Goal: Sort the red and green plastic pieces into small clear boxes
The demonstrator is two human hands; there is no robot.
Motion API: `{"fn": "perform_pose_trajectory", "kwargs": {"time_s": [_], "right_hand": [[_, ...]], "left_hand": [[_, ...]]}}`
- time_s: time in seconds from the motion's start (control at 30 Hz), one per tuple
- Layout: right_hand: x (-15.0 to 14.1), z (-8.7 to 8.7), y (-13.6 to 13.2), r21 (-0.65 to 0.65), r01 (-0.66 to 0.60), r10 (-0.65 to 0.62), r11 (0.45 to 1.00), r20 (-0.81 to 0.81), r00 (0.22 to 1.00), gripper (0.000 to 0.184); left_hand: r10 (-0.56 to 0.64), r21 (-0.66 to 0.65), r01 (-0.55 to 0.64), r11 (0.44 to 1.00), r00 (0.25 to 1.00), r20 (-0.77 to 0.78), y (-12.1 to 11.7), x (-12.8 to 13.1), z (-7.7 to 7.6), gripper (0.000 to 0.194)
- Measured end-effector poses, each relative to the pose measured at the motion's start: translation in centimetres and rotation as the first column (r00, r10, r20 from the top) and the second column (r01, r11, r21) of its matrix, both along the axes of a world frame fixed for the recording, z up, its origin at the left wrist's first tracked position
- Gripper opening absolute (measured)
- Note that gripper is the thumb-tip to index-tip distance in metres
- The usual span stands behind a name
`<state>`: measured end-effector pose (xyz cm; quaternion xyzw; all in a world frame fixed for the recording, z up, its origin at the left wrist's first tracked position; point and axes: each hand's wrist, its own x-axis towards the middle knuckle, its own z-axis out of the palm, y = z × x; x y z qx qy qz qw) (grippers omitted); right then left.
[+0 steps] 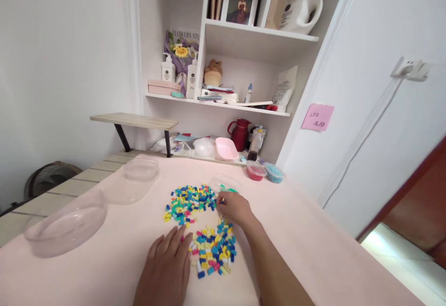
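Many small coloured toy bricks (191, 200) in blue, yellow, green, pink and white lie spread on the pink tabletop, with a second heap of bricks (214, 249) closer to me. My left hand (167, 262) rests palm down with its fingers stretched out, the fingertips beside the left edge of the nearer heap. At the right end of the farther heap, my right hand (232, 206) has its fingers drawn together in a pinch; whatever is between them is hidden. Just beyond it stands a clear shallow container (218, 181) with some green bricks inside.
Two lidded tubs, one with pink bricks (256, 171) and one with light blue bricks (274, 173), stand at the back right. Clear plastic trays (71, 222) lie on the left. Behind are a pink dish (226, 149), a red jug (239, 134) and a small raised shelf (134, 121).
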<state>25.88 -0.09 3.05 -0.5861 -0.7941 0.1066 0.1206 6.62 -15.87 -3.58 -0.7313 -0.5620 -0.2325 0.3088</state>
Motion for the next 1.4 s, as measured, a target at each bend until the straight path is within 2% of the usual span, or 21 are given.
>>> {"fn": "perform_pose_trajectory", "kwargs": {"time_s": [0.33, 0.7, 0.77, 0.83, 0.9, 0.97, 1.03, 1.1, 1.17, 1.23, 1.3, 1.4], "right_hand": [[-0.3, -0.1, 0.1, -0.044, -0.007, 0.008, 0.999, 0.02, 1.0, 0.017], [-1.2, -0.3, -0.2, 0.082, 0.031, -0.036, 0.996, 0.062, 0.997, 0.015], [-0.9, 0.0, -0.3, 0.074, 0.016, -0.016, 0.997, -0.01, 1.0, 0.014], [-0.3, 0.4, -0.1, 0.097, 0.025, -0.01, 0.995, -0.151, 0.988, 0.014], [0.4, 0.8, 0.2, 0.173, 0.106, -0.046, 0.979, -0.319, 0.947, 0.018], [1.3, 1.0, 0.6, 0.249, 0.239, -0.105, 0.939, -0.455, 0.884, 0.025], [2.2, 1.0, 1.1, 0.277, 0.334, -0.144, 0.901, -0.534, 0.833, 0.032], [2.8, 0.9, 1.5, 0.276, 0.361, -0.155, 0.891, -0.563, 0.812, 0.038], [3.0, 0.7, 1.7, 0.267, 0.336, -0.136, 0.903, -0.565, 0.814, 0.042], [2.5, 0.5, 1.6, 0.257, 0.245, -0.066, 0.935, -0.553, 0.831, 0.039], [1.6, 0.3, 1.2, 0.262, 0.094, 0.057, 0.961, -0.516, 0.855, 0.034], [-0.3, -0.1, 0.5, 0.261, -0.135, 0.23, 0.956, -0.379, 0.897, 0.028]], "left_hand": [[0.014, -0.028, -0.013, 1.0, 1.0, 0.019, -0.1, 0.0, -0.2, 0.036], [-0.009, -0.07, 0.015, 0.997, 0.996, 0.086, -0.1, -0.1, -0.2, 0.036], [-0.008, -0.067, 0.015, 0.998, 0.996, 0.094, -0.1, -0.1, -0.3, 0.036], [-0.006, -0.066, 0.012, 0.998, 0.996, 0.092, -0.1, 0.0, -0.3, 0.036], [-0.002, -0.067, 0.008, 0.998, 0.997, 0.08, -0.1, 0.0, -0.2, 0.036], [-0.003, -0.07, 0.008, 0.998, 0.997, 0.075, -0.2, 0.0, -0.1, 0.036], [-0.005, -0.071, 0.011, 0.997, 0.996, 0.084, -0.2, 0.0, -0.1, 0.037], [-0.007, -0.069, 0.013, 0.998, 0.995, 0.096, -0.1, -0.1, -0.2, 0.037], [-0.006, -0.074, 0.013, 0.997, 0.995, 0.102, -0.1, -0.1, -0.4, 0.037], [-0.005, -0.081, 0.013, 0.997, 0.995, 0.104, -0.1, -0.1, -0.4, 0.036], [-0.005, -0.089, 0.014, 0.996, 0.995, 0.098, -0.2, -0.1, -0.4, 0.037], [-0.005, -0.088, 0.013, 0.996, 0.996, 0.09, -0.3, -0.1, -0.3, 0.038]]}}
